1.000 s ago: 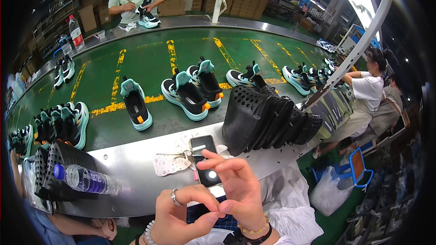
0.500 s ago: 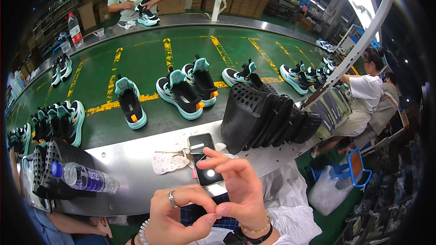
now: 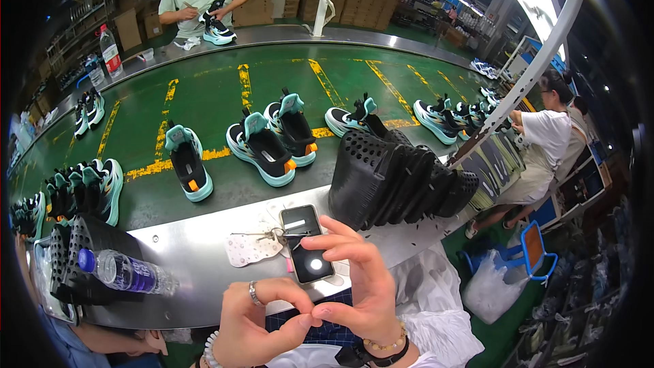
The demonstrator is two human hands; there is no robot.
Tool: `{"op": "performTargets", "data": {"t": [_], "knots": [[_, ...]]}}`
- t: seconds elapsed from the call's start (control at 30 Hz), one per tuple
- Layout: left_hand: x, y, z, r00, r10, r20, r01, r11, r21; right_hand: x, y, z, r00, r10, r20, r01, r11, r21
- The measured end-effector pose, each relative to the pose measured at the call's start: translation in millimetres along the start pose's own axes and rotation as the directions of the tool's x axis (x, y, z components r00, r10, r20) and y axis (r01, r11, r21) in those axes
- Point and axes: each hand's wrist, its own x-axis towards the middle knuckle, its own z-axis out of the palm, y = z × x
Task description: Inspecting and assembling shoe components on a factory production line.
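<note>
My left hand (image 3: 262, 324), wearing a ring and a white bead bracelet, is closed with thumb and index finger pinched together. Whatever may sit in that pinch is too small to make out. Against its fingertips rests the thumb of my right hand (image 3: 364, 293), whose other fingers stretch out apart above. Just beyond the hands, a phone (image 3: 313, 267) lies on the metal table edge (image 3: 197, 245) with its screen lit. Keys (image 3: 278, 233) and a pale spotted tag (image 3: 246, 249) lie beside it.
Black-and-teal sneakers (image 3: 262, 150) stand along the green belt (image 3: 211, 88). Black perforated pads (image 3: 364, 177) are stacked at right, more (image 3: 102, 238) at left near a water bottle (image 3: 126, 271). A person (image 3: 204, 0) handles a sneaker opposite; another (image 3: 548, 129) stands at right.
The view has shifted slightly. My hands have moved a little left, still touching at the fingertips. The person opposite still holds the sneaker.
</note>
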Motion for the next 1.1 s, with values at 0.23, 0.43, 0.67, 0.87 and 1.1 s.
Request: {"op": "performTargets", "data": {"t": [0.23, 0.43, 0.67, 0.87, 1.1], "knots": [[2, -11, 3, 0.994, -0.098, 0.049, 0.107, 0.969, -0.224, -4, 5, -3, 0.992, -0.103, -0.078, 0.095, 0.991, -0.095], [8, -19, 5, 0.99, -0.119, 0.081, 0.134, 0.967, -0.217, -5, 11, -9, 0.999, -0.027, -0.047, 0.027, 1.0, 0.003], [10, -6, 22, 0.998, -0.058, 0.004, 0.058, 0.993, -0.103, -7, 11, -8, 0.99, 0.133, 0.038, -0.136, 0.892, 0.431], [14, -4, 26, 0.999, 0.033, 0.017, -0.035, 0.994, 0.101, -7, 13, -15, 0.984, 0.163, 0.073, -0.178, 0.848, 0.499], [19, -5, 24, 0.993, 0.086, 0.078, -0.102, 0.967, 0.231, -4, 8, -35, 0.993, 0.056, 0.102, -0.066, 0.993, 0.094]]}}
